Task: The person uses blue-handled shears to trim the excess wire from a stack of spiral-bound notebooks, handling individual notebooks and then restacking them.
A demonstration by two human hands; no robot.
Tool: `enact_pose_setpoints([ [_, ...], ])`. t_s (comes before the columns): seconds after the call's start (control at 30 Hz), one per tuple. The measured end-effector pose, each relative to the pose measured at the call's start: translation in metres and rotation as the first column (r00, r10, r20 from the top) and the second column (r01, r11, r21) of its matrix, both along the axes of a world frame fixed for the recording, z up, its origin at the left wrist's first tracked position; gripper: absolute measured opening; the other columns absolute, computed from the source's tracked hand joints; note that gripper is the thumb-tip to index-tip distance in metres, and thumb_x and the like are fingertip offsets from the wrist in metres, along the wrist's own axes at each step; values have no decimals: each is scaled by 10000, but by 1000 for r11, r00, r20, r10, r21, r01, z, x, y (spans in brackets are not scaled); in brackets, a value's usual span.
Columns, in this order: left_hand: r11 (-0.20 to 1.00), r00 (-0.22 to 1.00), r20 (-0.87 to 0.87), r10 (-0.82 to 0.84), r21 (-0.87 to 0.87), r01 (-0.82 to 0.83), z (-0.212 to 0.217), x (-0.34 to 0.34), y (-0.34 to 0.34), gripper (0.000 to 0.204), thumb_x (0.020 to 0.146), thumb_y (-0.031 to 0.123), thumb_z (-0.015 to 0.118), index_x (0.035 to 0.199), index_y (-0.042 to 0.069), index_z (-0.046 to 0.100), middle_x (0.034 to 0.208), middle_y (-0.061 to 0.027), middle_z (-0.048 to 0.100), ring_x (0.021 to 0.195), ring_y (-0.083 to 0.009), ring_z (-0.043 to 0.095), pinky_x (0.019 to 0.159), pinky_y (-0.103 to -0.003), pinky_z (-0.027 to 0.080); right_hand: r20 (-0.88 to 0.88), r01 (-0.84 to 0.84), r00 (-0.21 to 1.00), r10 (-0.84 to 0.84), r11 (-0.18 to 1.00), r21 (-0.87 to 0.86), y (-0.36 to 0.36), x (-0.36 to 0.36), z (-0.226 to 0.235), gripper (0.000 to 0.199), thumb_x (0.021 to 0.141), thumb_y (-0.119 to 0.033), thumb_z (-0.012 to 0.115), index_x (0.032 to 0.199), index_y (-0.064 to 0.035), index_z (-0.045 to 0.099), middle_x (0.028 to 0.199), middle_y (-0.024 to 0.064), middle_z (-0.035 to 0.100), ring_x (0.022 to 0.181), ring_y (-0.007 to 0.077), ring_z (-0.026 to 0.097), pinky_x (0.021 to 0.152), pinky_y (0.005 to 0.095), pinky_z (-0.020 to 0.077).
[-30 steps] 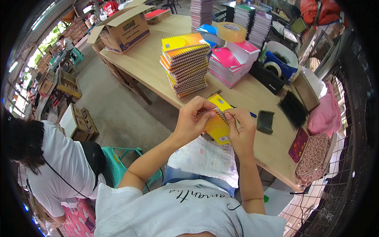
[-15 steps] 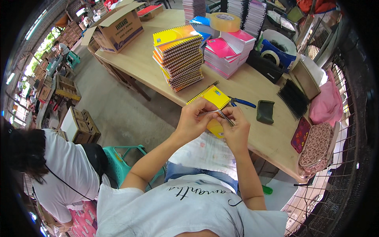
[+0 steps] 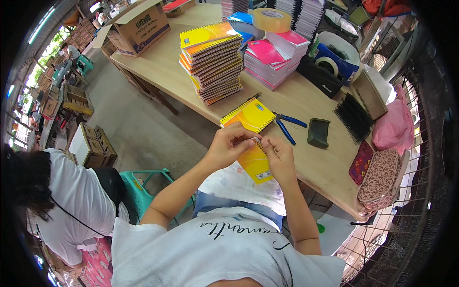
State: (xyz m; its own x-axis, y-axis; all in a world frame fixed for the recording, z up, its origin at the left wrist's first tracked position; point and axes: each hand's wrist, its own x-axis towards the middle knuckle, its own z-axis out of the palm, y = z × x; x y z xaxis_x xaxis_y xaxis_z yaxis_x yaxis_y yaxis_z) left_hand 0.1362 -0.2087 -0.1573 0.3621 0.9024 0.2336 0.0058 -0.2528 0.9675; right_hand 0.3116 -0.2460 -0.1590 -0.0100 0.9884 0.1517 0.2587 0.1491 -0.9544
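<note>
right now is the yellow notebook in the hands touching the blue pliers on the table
Apart. The head view shows bare wood between the held yellow notebook and the blue pliers, with both hands on the notebook.

A long wooden table [image 3: 306, 103] carries a stack of spiral notebooks [image 3: 213, 67], a yellow notebook [image 3: 248, 115], blue-handled pliers [image 3: 286, 126], pink books [image 3: 272, 55] (neatly piled) and a cardboard box [image 3: 141, 26].

Both forearms rise from the lower edge and meet at chest height. The left hand [image 3: 228, 146] and right hand [image 3: 278, 154] are curled, fingertips pinched together and nearly touching.
</note>
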Motion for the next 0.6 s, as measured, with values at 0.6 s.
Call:
enact_pose_setpoints([
  [0.6,986,971,-172,168,7,-169,9,-26,7,162,802,106,724,886,-29,689,766,-79,628,629,-122,566,584,-264,462,778,-30,602,-181,968,249,63,80,-2,499,798,-154,625,1271,-36,517,1130,145,567,1062,307,540,945,531,391],
])
